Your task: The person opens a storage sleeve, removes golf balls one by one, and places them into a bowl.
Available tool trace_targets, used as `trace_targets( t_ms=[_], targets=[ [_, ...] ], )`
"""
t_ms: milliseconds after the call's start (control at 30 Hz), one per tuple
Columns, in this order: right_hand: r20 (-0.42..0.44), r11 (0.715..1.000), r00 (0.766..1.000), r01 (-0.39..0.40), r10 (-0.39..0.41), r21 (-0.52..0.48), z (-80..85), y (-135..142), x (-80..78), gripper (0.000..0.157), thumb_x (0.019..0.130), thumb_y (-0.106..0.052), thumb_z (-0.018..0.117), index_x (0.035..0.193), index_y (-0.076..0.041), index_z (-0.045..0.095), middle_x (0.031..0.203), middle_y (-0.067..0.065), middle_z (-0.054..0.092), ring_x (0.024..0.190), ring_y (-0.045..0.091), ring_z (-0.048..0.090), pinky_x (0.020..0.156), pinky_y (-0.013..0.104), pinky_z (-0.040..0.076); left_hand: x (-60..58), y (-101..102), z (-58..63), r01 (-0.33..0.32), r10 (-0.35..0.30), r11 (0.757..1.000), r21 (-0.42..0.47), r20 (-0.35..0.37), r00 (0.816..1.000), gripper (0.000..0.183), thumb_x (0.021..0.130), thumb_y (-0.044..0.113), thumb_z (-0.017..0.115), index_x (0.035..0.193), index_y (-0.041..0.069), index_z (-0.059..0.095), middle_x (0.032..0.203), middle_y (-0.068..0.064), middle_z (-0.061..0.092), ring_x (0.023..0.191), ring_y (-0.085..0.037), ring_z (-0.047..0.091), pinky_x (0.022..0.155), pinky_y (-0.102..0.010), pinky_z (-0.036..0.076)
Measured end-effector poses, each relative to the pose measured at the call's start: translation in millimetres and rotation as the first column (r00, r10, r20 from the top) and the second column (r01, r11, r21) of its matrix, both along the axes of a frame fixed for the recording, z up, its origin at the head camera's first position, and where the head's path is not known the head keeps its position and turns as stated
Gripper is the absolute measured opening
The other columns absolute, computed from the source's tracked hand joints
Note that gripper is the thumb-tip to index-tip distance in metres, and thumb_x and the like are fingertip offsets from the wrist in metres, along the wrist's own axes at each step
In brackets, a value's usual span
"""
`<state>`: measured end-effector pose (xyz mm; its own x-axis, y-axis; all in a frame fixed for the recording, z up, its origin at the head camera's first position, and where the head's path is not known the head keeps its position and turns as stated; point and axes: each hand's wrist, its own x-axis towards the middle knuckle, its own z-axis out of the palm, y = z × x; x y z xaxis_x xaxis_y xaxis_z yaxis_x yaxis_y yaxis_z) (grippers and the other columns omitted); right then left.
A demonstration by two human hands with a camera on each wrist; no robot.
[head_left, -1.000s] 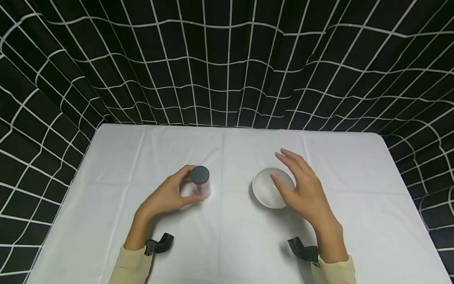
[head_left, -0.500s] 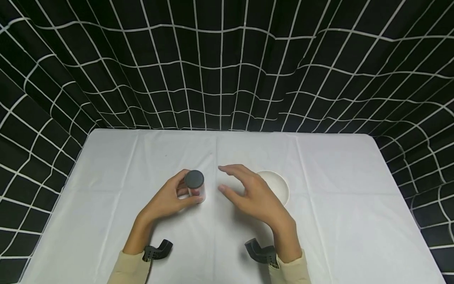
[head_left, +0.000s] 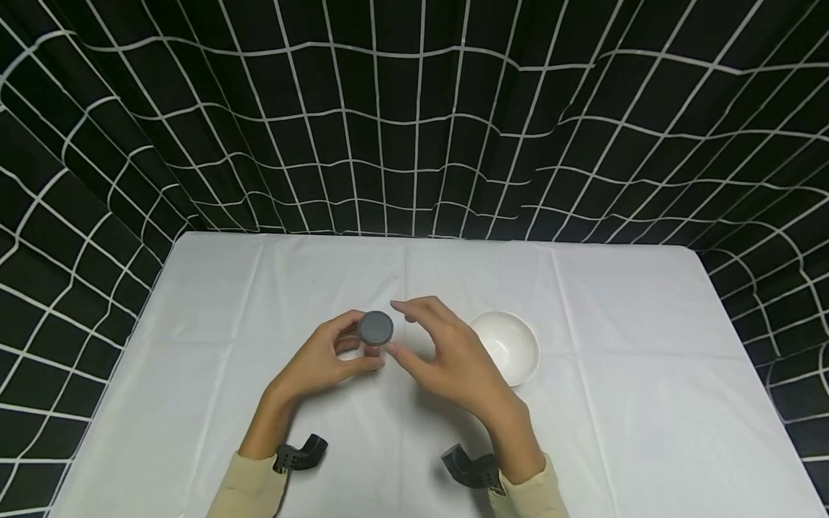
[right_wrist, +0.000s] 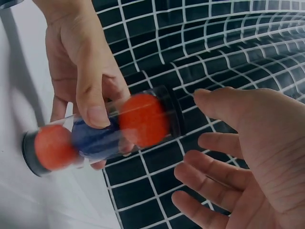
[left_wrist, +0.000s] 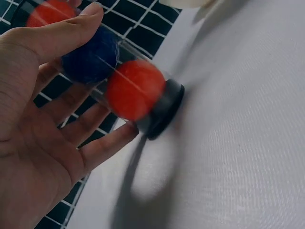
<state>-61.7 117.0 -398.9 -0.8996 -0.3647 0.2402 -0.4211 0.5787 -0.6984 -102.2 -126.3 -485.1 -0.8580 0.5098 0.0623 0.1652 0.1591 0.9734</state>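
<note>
My left hand [head_left: 317, 363] holds a clear tube [right_wrist: 114, 126] between thumb and fingers. A dark grey cap [head_left: 376, 328] closes its upper end and a black cap [left_wrist: 164, 112] its lower end. Inside, a blue ball [left_wrist: 90, 57] sits between two orange-red balls, the lower ball [left_wrist: 136, 89] and the upper ball [right_wrist: 144, 120]. In the head view the cap hides most of the tube. My right hand [head_left: 447, 352] is just right of the upper cap, thumb and fingers spread and curved around air; the right wrist view shows a small gap to the cap.
A white bowl [head_left: 512, 349] stands right behind my right hand, partly covered by it. White cloth [head_left: 291, 277] covers the table. Black curtains with a white grid [head_left: 414, 129] rise at the back and sides. Each wrist wears a black camera mount [head_left: 469, 467].
My right hand has moved left from above the bowl to beside the tube's cap. The tube has tipped toward the head camera, its cap now hiding the body. My left hand keeps its hold.
</note>
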Motion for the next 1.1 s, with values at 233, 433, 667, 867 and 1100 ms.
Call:
trace_targets(
  t_ms=[233, 433, 667, 867, 1100],
  targets=[
    [-0.026, 0.996, 0.998, -0.058, 0.057, -0.066, -3.5, -0.5, -1.4, 0.05, 0.094, -0.025, 0.083, 0.14, -0.014, 0.066, 0.123, -0.002, 0.068, 0.11, 0.013, 0.07, 0.093, 0.034, 0.061, 3.2, 1.0, 10.7, -0.021, 0.009, 0.995, -0.097, -0.12, 0.993, 0.052, 0.085, 0.019, 0.091, 0.132, 0.022, 0.069, 0.115, 0.002, 0.075, 0.107, -0.012, 0.068, 0.105, -0.039, 0.058],
    [-0.038, 0.993, 0.997, -0.076, 0.073, -0.086, -4.1, -0.9, -1.7, 0.048, 0.093, -0.022, 0.084, 0.137, -0.011, 0.068, 0.122, -0.001, 0.067, 0.106, 0.012, 0.07, 0.089, 0.028, 0.062, 7.0, -4.3, 23.2, -0.085, 0.034, 0.972, -0.218, -0.226, 0.974, 0.053, 0.082, 0.029, 0.093, 0.13, 0.03, 0.071, 0.126, 0.01, 0.073, 0.106, -0.01, 0.065, 0.095, -0.032, 0.056],
    [-0.043, 0.987, 0.994, -0.101, 0.096, -0.123, -4.5, -0.5, -2.1, 0.046, 0.09, -0.019, 0.086, 0.132, -0.01, 0.069, 0.123, 0.001, 0.068, 0.109, 0.014, 0.071, 0.09, 0.029, 0.063, 12.1, -7.9, 39.1, -0.159, 0.055, 0.929, -0.335, -0.299, 0.953, 0.054, 0.08, 0.034, 0.095, 0.129, 0.034, 0.073, 0.121, 0.011, 0.071, 0.111, -0.01, 0.062, 0.097, -0.038, 0.056],
    [-0.014, 0.979, 0.994, -0.108, 0.107, -0.176, -3.2, 2.5, -0.9, 0.043, 0.087, -0.012, 0.087, 0.126, -0.01, 0.07, 0.12, 0.002, 0.07, 0.108, 0.015, 0.072, 0.093, 0.029, 0.063, 16.9, -10.1, 47.7, -0.213, 0.081, 0.905, -0.369, -0.342, 0.936, 0.058, 0.078, 0.036, 0.096, 0.131, 0.034, 0.074, 0.122, 0.008, 0.071, 0.118, -0.013, 0.063, 0.1, -0.042, 0.057],
    [0.001, 0.97, 0.995, -0.098, 0.101, -0.222, -4.4, 6.9, -1.1, 0.041, 0.084, -0.007, 0.087, 0.122, -0.011, 0.071, 0.117, 0.003, 0.071, 0.107, 0.016, 0.073, 0.092, 0.027, 0.064, 18.8, -9.0, 51.7, -0.277, 0.106, 0.886, -0.372, -0.419, 0.902, 0.058, 0.074, 0.038, 0.098, 0.126, 0.025, 0.076, 0.122, 0.006, 0.074, 0.115, -0.015, 0.067, 0.098, -0.041, 0.059]
  ],
)
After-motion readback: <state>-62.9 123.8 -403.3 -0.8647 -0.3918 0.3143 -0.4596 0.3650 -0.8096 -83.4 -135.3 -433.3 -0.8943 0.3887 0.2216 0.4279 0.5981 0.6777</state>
